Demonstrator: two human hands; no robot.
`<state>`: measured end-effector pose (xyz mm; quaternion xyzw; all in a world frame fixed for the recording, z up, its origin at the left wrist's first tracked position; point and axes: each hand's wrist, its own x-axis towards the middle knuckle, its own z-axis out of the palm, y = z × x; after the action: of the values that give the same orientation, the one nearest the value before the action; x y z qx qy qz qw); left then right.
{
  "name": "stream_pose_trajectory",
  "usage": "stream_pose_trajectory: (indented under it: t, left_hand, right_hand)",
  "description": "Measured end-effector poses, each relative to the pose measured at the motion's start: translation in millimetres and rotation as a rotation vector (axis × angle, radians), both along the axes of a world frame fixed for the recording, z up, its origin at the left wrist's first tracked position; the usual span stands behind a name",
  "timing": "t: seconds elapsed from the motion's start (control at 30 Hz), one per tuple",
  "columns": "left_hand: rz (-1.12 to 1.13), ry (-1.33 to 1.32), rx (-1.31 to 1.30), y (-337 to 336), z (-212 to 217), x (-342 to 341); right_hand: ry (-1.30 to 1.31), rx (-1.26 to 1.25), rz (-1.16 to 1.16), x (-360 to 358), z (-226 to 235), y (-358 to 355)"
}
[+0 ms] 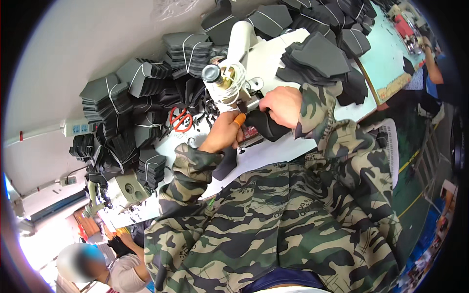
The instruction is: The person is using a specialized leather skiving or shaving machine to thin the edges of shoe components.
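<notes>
A white sewing machine stands before me, its head topped by a dark round knob and draped with looped white cord. Under the head lies a curved black padded piece. My right hand is closed over its upper right side with bent fingers. My left hand, with an orange cover on one finger, is closed at the piece's left edge beside the needle area; its fingertips are partly hidden. Below my left wrist a dark flat piece hangs at the table's edge.
Red-handled scissors lie left of the machine. Tied stacks of dark grey pieces line the wall side, and a loose pile sits at right. A second machine stands at left, near a co-worker; another person works far right.
</notes>
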<state>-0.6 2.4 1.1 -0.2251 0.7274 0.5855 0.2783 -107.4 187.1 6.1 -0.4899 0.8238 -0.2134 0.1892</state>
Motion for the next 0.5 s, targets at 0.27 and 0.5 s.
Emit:
stream_pose_trajectory:
  t: [0.27,0.5]
  left_hand:
    - [-0.227,0.062,-0.222,-7.5,20.8,23.2]
    - [-0.088,-0.196,0.259,-28.0,6.2,28.3]
  right_hand:
    - [-0.709,-0.301,-0.284,50.0,-6.8,29.6]
    - [-0.480,-0.371,-0.270,103.1,-30.1,7.9]
